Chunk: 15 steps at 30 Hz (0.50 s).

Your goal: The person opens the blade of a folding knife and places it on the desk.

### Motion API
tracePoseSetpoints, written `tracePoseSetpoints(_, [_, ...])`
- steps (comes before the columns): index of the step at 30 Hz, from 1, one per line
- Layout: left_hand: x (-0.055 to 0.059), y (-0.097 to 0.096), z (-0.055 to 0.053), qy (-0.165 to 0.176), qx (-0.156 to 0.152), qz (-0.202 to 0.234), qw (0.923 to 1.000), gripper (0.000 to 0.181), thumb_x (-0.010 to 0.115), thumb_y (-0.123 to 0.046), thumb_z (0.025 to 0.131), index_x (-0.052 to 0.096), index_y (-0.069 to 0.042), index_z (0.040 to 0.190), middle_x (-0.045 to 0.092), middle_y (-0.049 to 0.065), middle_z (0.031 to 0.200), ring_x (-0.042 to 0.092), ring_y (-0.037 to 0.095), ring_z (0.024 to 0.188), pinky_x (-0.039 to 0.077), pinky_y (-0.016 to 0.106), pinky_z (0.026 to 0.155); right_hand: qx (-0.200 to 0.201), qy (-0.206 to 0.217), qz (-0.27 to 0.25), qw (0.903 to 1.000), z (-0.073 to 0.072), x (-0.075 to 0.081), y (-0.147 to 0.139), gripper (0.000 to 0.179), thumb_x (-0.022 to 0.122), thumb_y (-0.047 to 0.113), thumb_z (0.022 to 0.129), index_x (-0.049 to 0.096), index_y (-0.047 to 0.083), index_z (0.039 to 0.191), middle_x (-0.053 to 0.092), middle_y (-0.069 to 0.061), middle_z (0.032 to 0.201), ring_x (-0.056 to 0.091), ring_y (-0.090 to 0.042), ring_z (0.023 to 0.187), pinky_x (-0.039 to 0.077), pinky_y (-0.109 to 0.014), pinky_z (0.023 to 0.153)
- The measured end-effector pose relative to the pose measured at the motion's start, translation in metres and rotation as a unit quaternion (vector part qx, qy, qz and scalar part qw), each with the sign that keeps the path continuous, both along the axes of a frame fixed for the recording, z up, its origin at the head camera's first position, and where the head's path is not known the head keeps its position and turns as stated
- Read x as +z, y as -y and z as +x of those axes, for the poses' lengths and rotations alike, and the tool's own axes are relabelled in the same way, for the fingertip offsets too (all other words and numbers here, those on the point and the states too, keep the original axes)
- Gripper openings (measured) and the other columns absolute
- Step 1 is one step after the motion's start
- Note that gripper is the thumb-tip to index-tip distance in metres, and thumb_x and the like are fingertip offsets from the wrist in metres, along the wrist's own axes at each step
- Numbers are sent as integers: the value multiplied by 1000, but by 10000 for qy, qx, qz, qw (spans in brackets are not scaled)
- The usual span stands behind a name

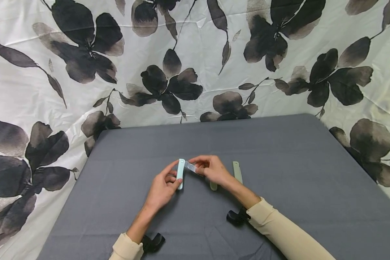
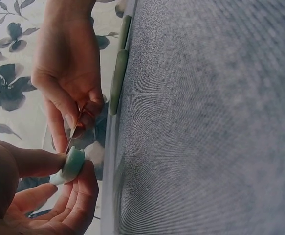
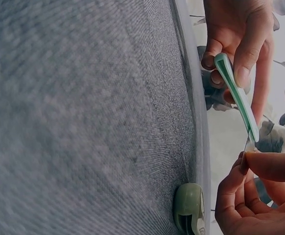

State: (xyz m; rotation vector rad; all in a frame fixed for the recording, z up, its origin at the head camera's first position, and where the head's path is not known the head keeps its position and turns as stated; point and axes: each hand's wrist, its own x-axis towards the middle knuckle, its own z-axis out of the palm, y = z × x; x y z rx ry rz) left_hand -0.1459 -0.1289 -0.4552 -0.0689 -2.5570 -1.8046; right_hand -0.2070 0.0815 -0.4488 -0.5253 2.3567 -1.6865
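A folding knife with a mint-green handle (image 1: pixel 180 174) is held up over the grey table by both hands. My left hand (image 1: pixel 162 189) pinches the handle between thumb and fingers, as the right wrist view shows too. My right hand (image 1: pixel 214 169) pinches the thin, shiny blade (image 1: pixel 190 166), which stands out at an angle from the handle's upper end. In the right wrist view a long groove runs along the mint handle (image 3: pixel 237 95). The right fingers hide part of the blade.
Two olive-green pieces lie on the table (image 1: pixel 279 151) by my right forearm: a long handle (image 1: pixel 237 171) beyond it and a rounded end (image 1: pixel 213 186) beneath the hand. Whether they join is hidden. A floral cloth (image 1: pixel 188 43) hangs behind the table.
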Motion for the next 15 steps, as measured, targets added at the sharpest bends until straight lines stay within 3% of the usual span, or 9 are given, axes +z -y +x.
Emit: tracePoseSetpoints(15, [2, 1, 3, 19, -176, 108, 9998, 66, 71, 8, 91, 56, -14, 151, 65, 20, 113, 62, 11, 77, 51, 20, 61, 27, -80, 119, 9999, -4, -2, -5, 29, 68, -2, 93, 78, 5, 119, 73, -15, 97, 59, -11, 75, 46, -22, 62])
